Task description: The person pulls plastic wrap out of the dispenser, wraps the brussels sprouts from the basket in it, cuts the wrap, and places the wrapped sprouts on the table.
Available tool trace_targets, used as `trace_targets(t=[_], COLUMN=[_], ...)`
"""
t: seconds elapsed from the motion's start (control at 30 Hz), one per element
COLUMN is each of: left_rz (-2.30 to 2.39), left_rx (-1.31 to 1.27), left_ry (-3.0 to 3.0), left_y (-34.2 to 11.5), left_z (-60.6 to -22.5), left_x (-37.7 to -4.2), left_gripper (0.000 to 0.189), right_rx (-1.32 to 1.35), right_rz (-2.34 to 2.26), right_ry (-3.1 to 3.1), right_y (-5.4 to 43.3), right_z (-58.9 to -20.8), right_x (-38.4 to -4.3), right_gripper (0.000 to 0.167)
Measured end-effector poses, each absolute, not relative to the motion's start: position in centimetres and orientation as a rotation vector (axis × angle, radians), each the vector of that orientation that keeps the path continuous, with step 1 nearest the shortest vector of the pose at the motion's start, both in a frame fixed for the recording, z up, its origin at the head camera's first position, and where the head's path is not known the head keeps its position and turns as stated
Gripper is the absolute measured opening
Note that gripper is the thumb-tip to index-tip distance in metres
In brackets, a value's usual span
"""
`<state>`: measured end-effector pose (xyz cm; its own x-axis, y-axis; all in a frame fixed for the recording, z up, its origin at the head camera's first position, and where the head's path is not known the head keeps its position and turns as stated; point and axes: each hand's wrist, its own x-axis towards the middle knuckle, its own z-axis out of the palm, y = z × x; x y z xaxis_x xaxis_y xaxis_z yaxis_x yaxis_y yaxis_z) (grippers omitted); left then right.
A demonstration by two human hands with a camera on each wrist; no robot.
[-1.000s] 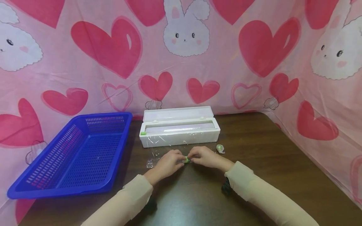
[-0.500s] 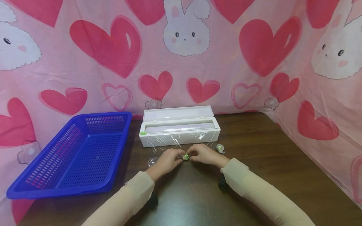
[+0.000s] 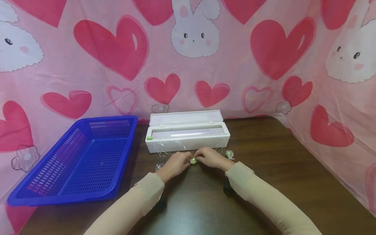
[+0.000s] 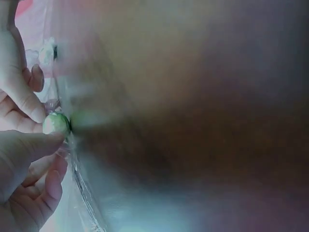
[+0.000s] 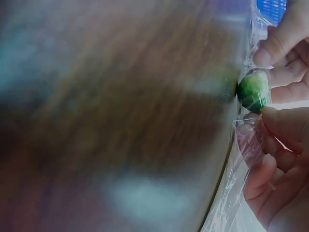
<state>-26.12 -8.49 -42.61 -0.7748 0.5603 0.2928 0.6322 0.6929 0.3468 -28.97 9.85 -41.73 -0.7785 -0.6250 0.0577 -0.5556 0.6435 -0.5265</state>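
A small, round green-and-white piece (image 3: pixel 193 161), apparently food, lies in clear plastic wrap (image 5: pixel 223 198) between the two hands. My left hand (image 3: pixel 176 163) pinches it from the left, thumb across its near side in the left wrist view. From the right, my right hand (image 3: pixel 211 157) holds the piece and the film with thumb and fingertips. The film stretches from the white wrap dispenser (image 3: pixel 188 143) just beyond the hands. Its lid (image 3: pixel 186 118) stands raised and a green slider (image 3: pixel 149 138) sits at its left end.
A second small piece bundled in film (image 3: pixel 229 154) lies right of my right hand. Crumpled film (image 3: pixel 159 166) shows beside the left wrist. A blue perforated basket (image 3: pixel 121 163) stands at the left of the brown table (image 3: pixel 264 182); a pink patterned cloth (image 3: pixel 235 65) hangs behind.
Both hands have moved a little away from the person, toward the dispenser, carrying the piece along in the film. The piece has turned and looks rounder. Dispenser and basket stay put.
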Motion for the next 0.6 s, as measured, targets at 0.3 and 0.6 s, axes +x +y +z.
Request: trace_targets(t=[0.3, 0.6], left_rz=[-0.531, -0.5], left_rx=[-0.927, -0.947], left_ry=[-2.738, -2.786], left_y=[-8.17, -8.22], left_z=[-42.2, -42.67], left_x=[-26.5, -26.63], left_gripper=[0.018, 0.025], right_rx=[-0.929, -0.923], right_rz=[-0.796, -0.862], right_ry=[2.761, 2.785], right_y=[9.37, 9.29], right_z=[-41.69, -41.8], right_x=[-29.5, -29.85], right_gripper=[0.013, 0.008])
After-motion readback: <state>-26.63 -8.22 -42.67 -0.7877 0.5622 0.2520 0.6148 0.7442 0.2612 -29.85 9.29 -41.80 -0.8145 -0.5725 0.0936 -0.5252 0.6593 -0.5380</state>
